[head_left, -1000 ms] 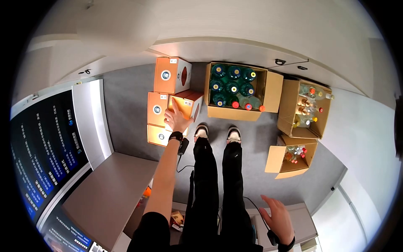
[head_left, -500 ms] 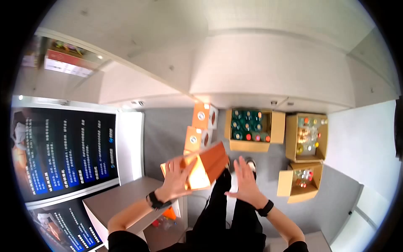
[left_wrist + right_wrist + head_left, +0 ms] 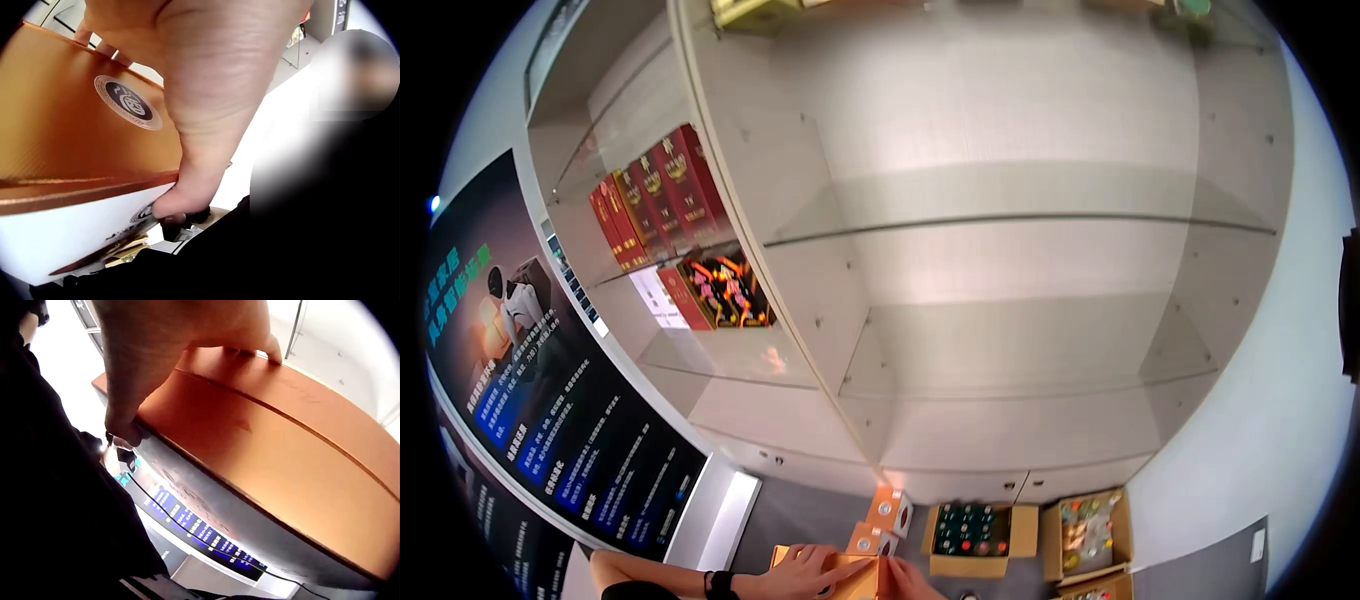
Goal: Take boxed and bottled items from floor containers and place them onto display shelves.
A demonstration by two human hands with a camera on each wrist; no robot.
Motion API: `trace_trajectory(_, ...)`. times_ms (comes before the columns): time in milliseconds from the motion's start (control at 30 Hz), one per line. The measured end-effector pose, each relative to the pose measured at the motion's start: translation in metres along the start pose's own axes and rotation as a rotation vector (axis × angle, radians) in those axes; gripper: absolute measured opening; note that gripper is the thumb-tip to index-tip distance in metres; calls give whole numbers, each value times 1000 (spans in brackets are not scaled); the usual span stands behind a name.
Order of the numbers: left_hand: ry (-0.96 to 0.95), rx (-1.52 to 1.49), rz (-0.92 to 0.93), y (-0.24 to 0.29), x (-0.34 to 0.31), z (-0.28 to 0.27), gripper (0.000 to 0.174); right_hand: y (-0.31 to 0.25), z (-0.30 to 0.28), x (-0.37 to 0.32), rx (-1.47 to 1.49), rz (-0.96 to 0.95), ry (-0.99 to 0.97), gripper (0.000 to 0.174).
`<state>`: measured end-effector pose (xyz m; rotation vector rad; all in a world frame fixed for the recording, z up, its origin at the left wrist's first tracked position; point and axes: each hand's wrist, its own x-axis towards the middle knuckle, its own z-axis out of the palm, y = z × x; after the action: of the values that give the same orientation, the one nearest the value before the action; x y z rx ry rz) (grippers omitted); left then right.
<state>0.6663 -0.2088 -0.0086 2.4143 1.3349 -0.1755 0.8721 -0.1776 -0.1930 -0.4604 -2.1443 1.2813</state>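
Both hands hold an orange gift box point(image 3: 56, 125) with white printed sides, low at the bottom edge of the head view. My left hand point(image 3: 805, 573) spans the orange face that bears a round dark emblem point(image 3: 129, 103). Its thumb presses the white side, and its fingers reach over the opposite edge. On the box's other end, my right hand point(image 3: 908, 582) grips across a plain orange face, thumb at one edge and fingertips at the other. The box's lower part is cut off in the head view.
A tall cabinet with glass shelves point(image 3: 1020, 217) rises ahead, with red boxes point(image 3: 665, 190) in its left bay. Below stand more orange boxes point(image 3: 888, 508) and a carton of green bottles point(image 3: 975, 566). Another carton of bottles point(image 3: 1055, 540) is by the right wall.
The left hand has lifted one orange box off the floor stack. The right hand has come across and now grips it too. The head view has tilted up from floor to shelves.
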Motion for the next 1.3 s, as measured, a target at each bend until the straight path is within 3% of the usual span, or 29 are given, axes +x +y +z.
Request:
trace_trajectory(67, -128, -34, -32, -4, -7, -4, 120, -13, -3, 12, -54, -86, 48, 129)
trace_trajectory(100, 86, 88, 50, 8, -13, -20, 88, -17, -8, 16, -73, -98, 47, 129)
trace_trajectory(133, 104, 96, 53, 6, -15, -28, 88, -25, -16, 23, -7, -110, 10, 129)
trace_trajectory(200, 82, -3, 21, -1, -24, -38, 105, -50, -31, 39, 49, -125, -34, 130)
trace_trajectory(267, 131, -2, -61, 6, -37, -56, 110, -83, -49, 58, -42, -234, 79, 105)
trace_trajectory(300, 183, -10, -55, 5, -40, -64, 110, -90, -68, 71, -114, -164, -9, 111)
trace_trajectory(400, 377, -49, 53, -2, -43, -97, 111, -134, -107, 104, -25, -209, -65, 110)
trace_trajectory(533, 401, -83, 226, -5, -37, -186, 114, -196, -156, 145, 21, -287, 2, 119)
trace_trajectory(600, 353, -33, 186, 10, -43, -249, 114, -221, -179, 171, 81, -461, 97, 117)
trace_trajectory(667, 517, 124, 290, 7, -42, -298, 115, -250, -209, 196, 42, -542, 176, 113)
trace_trajectory(733, 972, 269, 154, 19, -56, -326, 117, -283, -236, 214, 85, -598, 285, 106)
trace_trajectory(800, 1322, 147, 158, 4, -64, -323, 119, -306, -264, 229, 26, -731, 362, 102)
trace_trajectory(833, 1355, -150, 198, -8, -57, -315, 114, -320, -274, 233, -4, -751, 393, 100)
trace_trajectory(900, 1137, -280, 106, -52, -20, -304, 117, -340, -291, 244, -59, -795, 459, 95)
trace_trajectory(933, 1024, -247, 246, -69, 7, -301, 110, -352, -292, 247, -54, -780, 471, 93)
trace_trajectory(967, 887, -371, 433, -51, 21, -297, 98, -357, -297, 253, -100, -787, 482, 92)
trace_trajectory(1000, 915, -367, 457, -50, 42, -295, 85, -361, -302, 261, -146, -793, 492, 91)
trace_trajectory(1067, 1268, -285, 437, -50, 63, -308, 72, -364, -315, 272, -179, -787, 513, 89)
trace_trajectory(1167, 1369, -330, 370, -62, 76, -339, 59, -363, -331, 286, -193, -783, 559, 86)
trace_trajectory(1267, 1420, -315, 431, -74, 91, -370, 53, -358, -349, 300, -179, -789, 589, 83)
trace_trajectory(1300, 1401, -287, 350, -69, 87, -376, 53, -358, -352, 304, -133, -777, 595, 82)
